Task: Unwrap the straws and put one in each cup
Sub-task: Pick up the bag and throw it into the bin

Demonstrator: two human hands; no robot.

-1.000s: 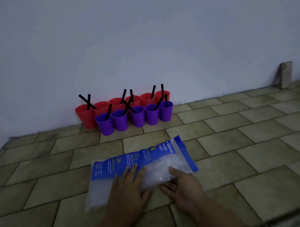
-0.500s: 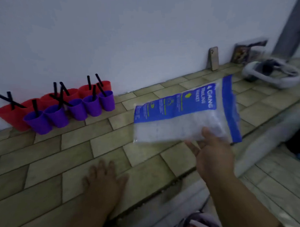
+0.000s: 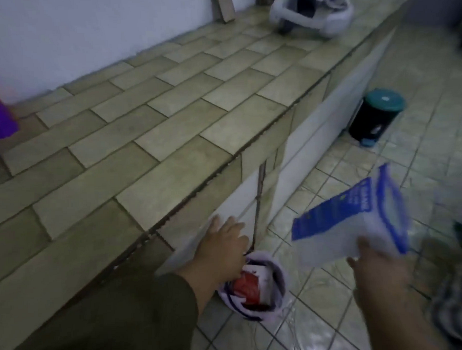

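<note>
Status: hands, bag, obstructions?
Left hand open, low beside the counter front, above the small bin. Right hand grips the blue-and-clear bag over the floor. No obstruction seen.

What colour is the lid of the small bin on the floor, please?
The lid is teal, on a black bin; head view.

Views: one, wide-angle, worn on the person's head.
Position: above the front edge of the counter [image 3: 171, 140].
Facing: forward and steeply down; counter left, floor [image 3: 381, 169] right, wall [image 3: 62, 36] at top.
Nearness: arm's length; left hand [image 3: 222, 246] and right hand [image 3: 377, 269], gripping a plastic bag [image 3: 344, 223], sit low in frame.
</note>
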